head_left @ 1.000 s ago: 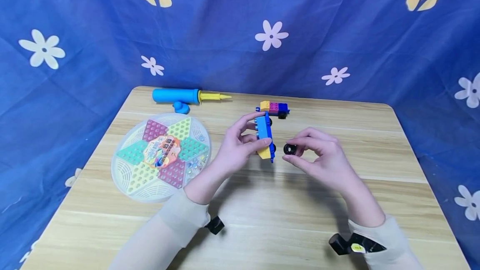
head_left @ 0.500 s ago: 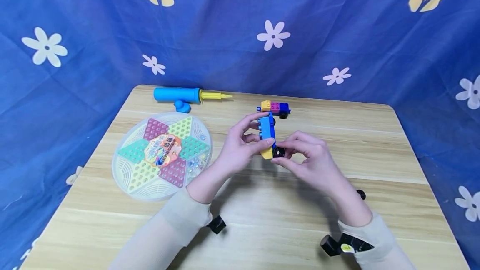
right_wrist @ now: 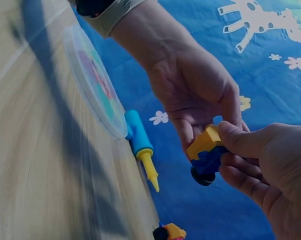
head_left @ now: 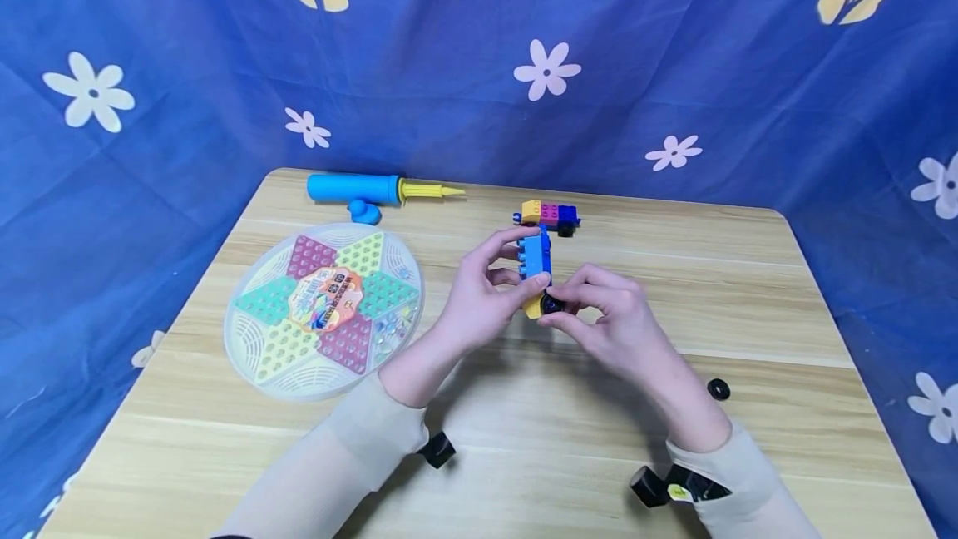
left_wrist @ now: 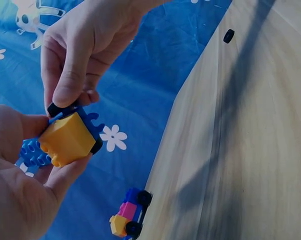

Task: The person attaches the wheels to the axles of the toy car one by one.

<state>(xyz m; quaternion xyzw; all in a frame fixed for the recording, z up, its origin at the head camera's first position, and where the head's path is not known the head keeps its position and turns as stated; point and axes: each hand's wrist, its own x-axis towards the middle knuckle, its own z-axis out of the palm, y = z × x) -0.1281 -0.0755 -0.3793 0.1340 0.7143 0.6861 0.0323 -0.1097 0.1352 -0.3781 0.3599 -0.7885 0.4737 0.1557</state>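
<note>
My left hand (head_left: 479, 298) grips a blue and yellow toy block car (head_left: 535, 260) above the table, its studs facing left in the head view. From the right, my right hand (head_left: 609, 314) pinches a black wheel (head_left: 552, 304) against the car's near side, by the yellow block (left_wrist: 68, 140). The thumb and fingers hide part of this wheel. Another black wheel (right_wrist: 203, 177) shows on the car's opposite side in the right wrist view. One loose black wheel (head_left: 718, 389) lies on the table right of my right forearm.
A second toy car (head_left: 550, 215), yellow, pink and blue, stands behind the hands. A blue pump (head_left: 352, 188) with a yellow nozzle and a blue rubber duck (head_left: 364, 212) lie at the back left. A round Chinese checkers board (head_left: 258, 356) covers the table's left part.
My right hand has moved left, bringing the wheel from apart to touching the car, and has turned it slightly. The loose wheel has come into view from behind the right forearm.
</note>
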